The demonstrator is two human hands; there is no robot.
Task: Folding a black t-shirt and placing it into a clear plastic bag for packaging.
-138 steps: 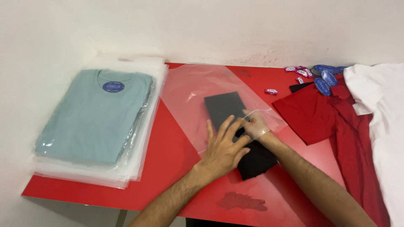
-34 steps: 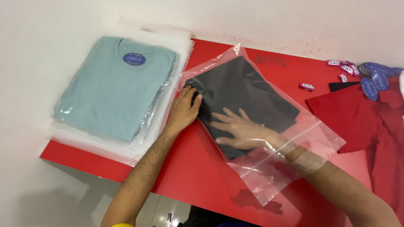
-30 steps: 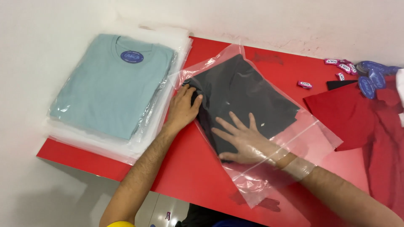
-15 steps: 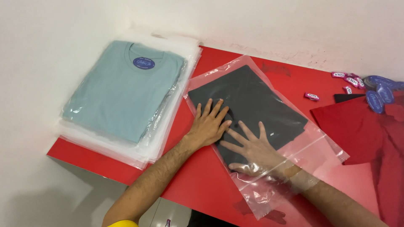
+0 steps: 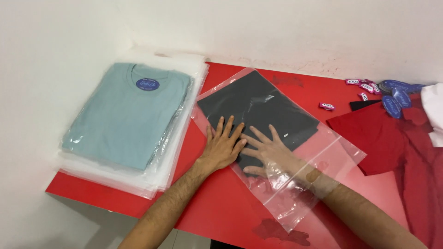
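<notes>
Head view: black shirt (image 5: 258, 108) in clear bag (image 5: 341, 154) under both hands (image 5: 247, 146).

Table (image 5: 217, 216): bright red, glossy, darker smudge at near edge. Wall (image 5: 286, 27): plain white. Folded garment (image 5: 258, 110) inside clear, colourless bag (image 5: 341, 154): dark charcoal, almost black, no pattern. Folded shirt (image 5: 124, 115) at left: pale teal, with dark blue oval neck label (image 5: 147, 84); stack of bags (image 5: 115, 177) beneath it: milky translucent. Cloth (image 5: 392, 138) at right: deep red. Fabric (image 5: 434, 113) at far right: white. Small tags (image 5: 360, 84): pink-magenta; oval tags (image 5: 394, 92): blue.
</notes>
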